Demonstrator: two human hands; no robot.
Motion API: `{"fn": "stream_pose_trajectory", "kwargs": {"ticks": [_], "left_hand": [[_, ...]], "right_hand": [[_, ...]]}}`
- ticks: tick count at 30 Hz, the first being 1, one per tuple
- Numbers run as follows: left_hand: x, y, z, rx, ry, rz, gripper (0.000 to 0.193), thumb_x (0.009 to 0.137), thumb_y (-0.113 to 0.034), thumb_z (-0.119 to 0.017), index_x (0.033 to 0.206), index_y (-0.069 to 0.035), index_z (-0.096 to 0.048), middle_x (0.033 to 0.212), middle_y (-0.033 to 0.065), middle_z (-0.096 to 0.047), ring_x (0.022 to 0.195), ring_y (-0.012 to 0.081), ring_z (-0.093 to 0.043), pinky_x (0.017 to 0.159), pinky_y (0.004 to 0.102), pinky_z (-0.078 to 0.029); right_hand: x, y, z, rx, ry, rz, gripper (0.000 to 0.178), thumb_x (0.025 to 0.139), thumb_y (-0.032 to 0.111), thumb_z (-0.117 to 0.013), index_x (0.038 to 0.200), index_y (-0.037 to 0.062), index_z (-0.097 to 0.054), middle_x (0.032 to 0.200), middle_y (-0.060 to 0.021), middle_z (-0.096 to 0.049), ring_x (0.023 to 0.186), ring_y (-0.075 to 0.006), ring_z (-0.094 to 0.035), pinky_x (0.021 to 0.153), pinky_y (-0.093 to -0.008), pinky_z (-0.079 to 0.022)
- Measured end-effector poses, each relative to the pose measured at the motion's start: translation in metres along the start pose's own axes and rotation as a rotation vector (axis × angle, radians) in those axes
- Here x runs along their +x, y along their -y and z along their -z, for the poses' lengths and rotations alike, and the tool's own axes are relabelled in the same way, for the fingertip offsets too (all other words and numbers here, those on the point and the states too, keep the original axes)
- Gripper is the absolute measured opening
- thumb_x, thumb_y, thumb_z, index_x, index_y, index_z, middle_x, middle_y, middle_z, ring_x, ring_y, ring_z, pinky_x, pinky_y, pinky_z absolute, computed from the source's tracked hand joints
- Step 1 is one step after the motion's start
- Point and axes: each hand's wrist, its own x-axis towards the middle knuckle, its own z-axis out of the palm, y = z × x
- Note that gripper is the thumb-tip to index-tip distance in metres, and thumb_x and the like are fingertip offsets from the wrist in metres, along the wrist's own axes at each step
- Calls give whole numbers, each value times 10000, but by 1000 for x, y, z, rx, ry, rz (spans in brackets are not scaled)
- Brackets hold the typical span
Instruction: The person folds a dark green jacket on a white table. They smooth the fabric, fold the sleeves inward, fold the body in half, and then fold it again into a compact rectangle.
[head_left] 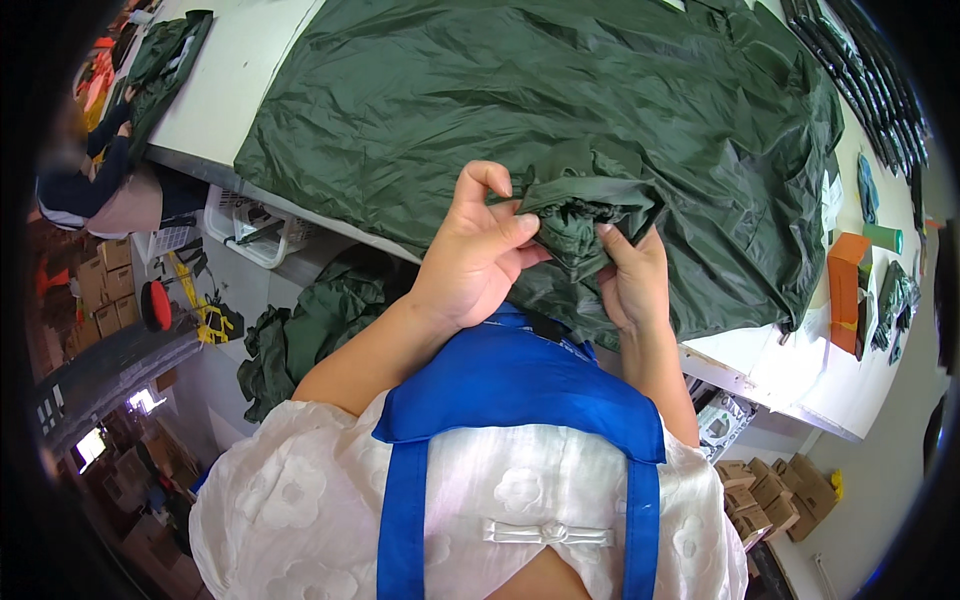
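A large dark green garment point(400, 110) of thin, shiny fabric lies spread and wrinkled over the white table in front of me. Near its front edge, a gathered opening point(580, 225) with a ruffled inside is held up, facing me. My left hand point(477, 245) pinches the left rim of this opening between thumb and fingers, with the index finger bent up above it. On the other side, my right hand point(633, 275) grips the right rim, thumb on top and fingers partly hidden beneath. More dark green fabric point(310, 330) hangs in a heap below the table edge, left of my left forearm.
Several folded dark packages point(860, 80) line the far right. An orange box point(848, 285) and a green tape roll point(882, 238) sit at the table's right. Under the table stands a white basket point(262, 235). Another person point(100, 180) handles green fabric at far left. Cardboard boxes point(770, 500) lie lower right.
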Motion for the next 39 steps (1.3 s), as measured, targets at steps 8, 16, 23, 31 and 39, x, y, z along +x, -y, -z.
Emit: {"fn": "stream_pose_trajectory", "kwargs": {"ticks": [8,16,23,31,39], "left_hand": [[10,18,-13,316,-29,-178,269,856,88,-588,948,-99,-418,882,-15,-476,824,47,-498,729,202,-434],[15,24,-10,459,53,-220,266,851,94,-594,920,-105,-430,854,-29,-435,764,39,-440,671,189,-383],[15,25,-20,682,78,-296,170,876,51,-590,900,-70,-474,823,-31,-460,730,21,-441,621,177,-378],[15,23,-18,598,34,-166,159,872,57,-584,919,-56,-483,849,-18,-500,764,29,-480,655,184,-407],[22,-1,7,445,-156,-270,143,874,16,-600,890,-86,-501,819,-30,-506,694,45,-498,607,211,-456]], "right_hand": [[-23,61,-16,-1023,202,1067,367,622,70,-808,958,39,-662,921,-59,-631,853,-245,-587,726,-320,-458],[-14,61,-2,-959,195,905,173,712,-46,-701,838,23,-605,844,-94,-621,751,-253,-601,655,-340,-492],[-21,62,-11,-932,256,997,166,753,-24,-688,856,8,-562,816,-115,-593,755,-272,-589,656,-350,-492],[-13,54,-8,-776,445,958,148,769,-40,-666,858,3,-555,822,-132,-627,712,-272,-620,600,-324,-511],[-32,73,21,-796,730,-100,82,878,73,-587,837,3,-590,770,-105,-608,658,-202,-595,591,-297,-471]]}}
